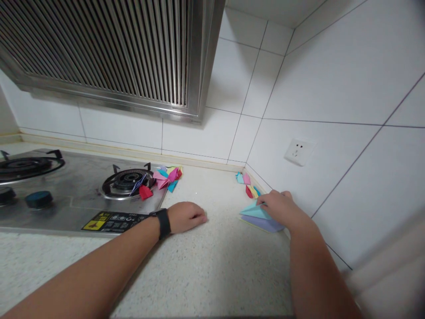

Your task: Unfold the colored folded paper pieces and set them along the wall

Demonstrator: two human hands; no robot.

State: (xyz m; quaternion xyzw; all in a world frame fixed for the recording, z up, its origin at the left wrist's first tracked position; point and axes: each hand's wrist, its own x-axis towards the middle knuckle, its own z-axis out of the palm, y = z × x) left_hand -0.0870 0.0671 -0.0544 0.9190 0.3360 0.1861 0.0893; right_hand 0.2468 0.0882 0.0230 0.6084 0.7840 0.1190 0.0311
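My right hand (280, 207) rests on a small stack of folded coloured paper sheets (259, 216), light blue on top and lilac below, close to the tiled wall; its fingers curl over the top sheet's edge. My left hand (186, 216), with a black wristband, lies as a loose fist on the speckled countertop (206, 266), holding nothing that shows. A pile of folded paper pieces (168, 177) in pink, yellow and blue sits beside the stove, and a red piece (145, 192) lies on the burner's edge.
A steel gas stove (76, 199) with two burners and blue knobs fills the left. A range hood (109, 53) hangs above it. More small folded papers (247, 184) lie in the counter corner. A wall socket (298, 151) is on the right tiles.
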